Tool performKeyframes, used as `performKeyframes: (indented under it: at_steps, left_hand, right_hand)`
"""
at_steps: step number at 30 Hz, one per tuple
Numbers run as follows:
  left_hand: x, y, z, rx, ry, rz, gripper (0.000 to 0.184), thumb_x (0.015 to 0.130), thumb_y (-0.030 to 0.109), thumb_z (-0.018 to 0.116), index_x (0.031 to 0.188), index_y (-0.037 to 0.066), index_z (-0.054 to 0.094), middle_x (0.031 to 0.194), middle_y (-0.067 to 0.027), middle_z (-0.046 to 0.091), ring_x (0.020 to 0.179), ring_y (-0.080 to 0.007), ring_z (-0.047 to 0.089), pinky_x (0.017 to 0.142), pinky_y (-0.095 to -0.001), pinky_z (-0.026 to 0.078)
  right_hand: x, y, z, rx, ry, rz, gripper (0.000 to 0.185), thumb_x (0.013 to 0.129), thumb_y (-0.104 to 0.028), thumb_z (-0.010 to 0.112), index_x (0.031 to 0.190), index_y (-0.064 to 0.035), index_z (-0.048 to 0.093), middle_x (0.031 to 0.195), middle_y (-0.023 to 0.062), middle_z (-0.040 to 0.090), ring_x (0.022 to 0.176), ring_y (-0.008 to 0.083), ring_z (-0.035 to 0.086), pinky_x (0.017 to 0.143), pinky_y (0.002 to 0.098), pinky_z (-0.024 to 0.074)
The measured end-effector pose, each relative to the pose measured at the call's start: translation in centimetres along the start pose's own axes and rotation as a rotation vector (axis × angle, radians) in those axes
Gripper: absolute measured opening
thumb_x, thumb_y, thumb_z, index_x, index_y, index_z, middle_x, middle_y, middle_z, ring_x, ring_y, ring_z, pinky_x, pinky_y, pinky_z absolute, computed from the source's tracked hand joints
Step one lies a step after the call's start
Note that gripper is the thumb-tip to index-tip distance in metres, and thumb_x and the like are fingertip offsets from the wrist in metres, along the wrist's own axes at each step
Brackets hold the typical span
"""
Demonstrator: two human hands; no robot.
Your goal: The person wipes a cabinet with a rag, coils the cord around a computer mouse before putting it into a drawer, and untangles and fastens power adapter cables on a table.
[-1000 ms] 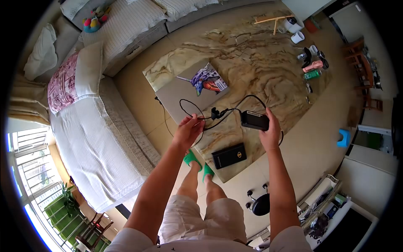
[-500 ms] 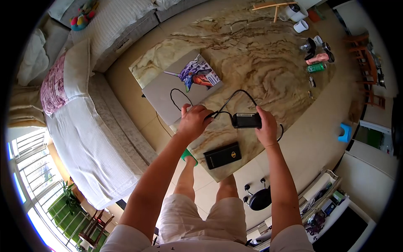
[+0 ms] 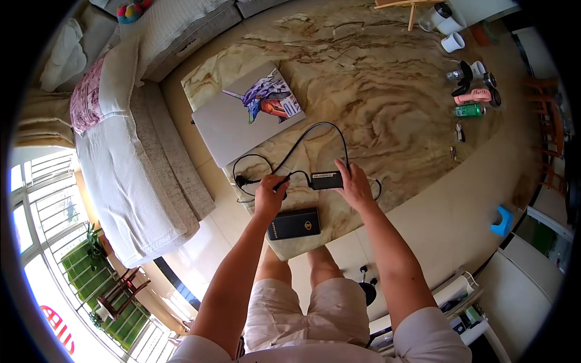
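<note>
Sofa (image 3: pixel 136 193) fills the left of my view, and next to it a closed laptop (image 3: pixel 227 133) lies on the marble surface (image 3: pixel 387 121). By the laptop's near edge I see a black plug (image 3: pixel 243 181) inside a loop of cord (image 3: pixel 324 123). It has come out on the outer side of my left hand (image 3: pixel 269 196); a second ago it hung between my hands. That, I judge, leaves the stretch between them easier to manage, though still looped. My left hand is closed on the cord, with a dark piece partly hidden under its fingers. A black box (image 3: pixel 290 225) lies flat just below. Further right, my right hand (image 3: pixel 356 187) grips one end of the power brick (image 3: pixel 327 179), held above the surface. At far right stand a green can (image 3: pixel 467 111) and, on the floor, a blue stool (image 3: pixel 501 222).
</note>
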State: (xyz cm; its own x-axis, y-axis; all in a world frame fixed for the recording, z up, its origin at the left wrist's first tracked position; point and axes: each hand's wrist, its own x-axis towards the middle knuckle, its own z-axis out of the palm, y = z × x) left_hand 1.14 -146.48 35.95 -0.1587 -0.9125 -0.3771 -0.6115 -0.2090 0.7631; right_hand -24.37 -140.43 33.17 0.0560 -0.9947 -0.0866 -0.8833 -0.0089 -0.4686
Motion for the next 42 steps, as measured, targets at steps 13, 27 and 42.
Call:
performKeyframes:
  at_steps: [13, 27, 42]
  left_hand:
    - [-1.1, -2.6, 3.1, 0.161, -0.049, 0.032, 0.028, 0.080, 0.019, 0.069, 0.104, 0.006, 0.067, 0.095, -0.0118, 0.063, 0.087, -0.0274, 0.063, 0.077, -0.0343, 0.048]
    - [-1.2, -0.7, 1.5, 0.402, -0.181, -0.063, 0.034, 0.081, 0.032, 0.067, 0.109, 0.012, 0.063, 0.101, -0.0102, 0.063, 0.093, -0.0249, 0.062, 0.092, -0.0411, 0.039]
    - [-0.6, -2.5, -0.6, 0.134, -0.199, 0.016, 0.022, 0.077, 0.016, 0.065, 0.098, 0.008, 0.066, 0.095, -0.0116, 0.064, 0.082, -0.0309, 0.063, 0.074, -0.0396, 0.049]
  right_hand:
    - [-0.9, 3.7, 2.0, -0.107, -0.132, 0.023, 0.064, 0.068, -0.029, 0.080, 0.120, -0.0114, 0.048, 0.105, 0.0112, 0.048, 0.103, 0.0299, 0.047, 0.088, 0.0425, 0.0372]
    - [-0.2, -4.0, 3.0, 0.530, 0.069, 0.285, 0.026, 0.079, -0.011, 0.066, 0.103, -0.0051, 0.062, 0.104, 0.0162, 0.059, 0.097, 0.0304, 0.058, 0.080, 0.0408, 0.0458]
    - [1.6, -8.3, 6.7, 1.258, -0.169, 0.904, 0.020, 0.089, -0.017, 0.061, 0.088, 0.0033, 0.061, 0.080, 0.0072, 0.066, 0.069, 0.0163, 0.067, 0.057, 0.0256, 0.0509]
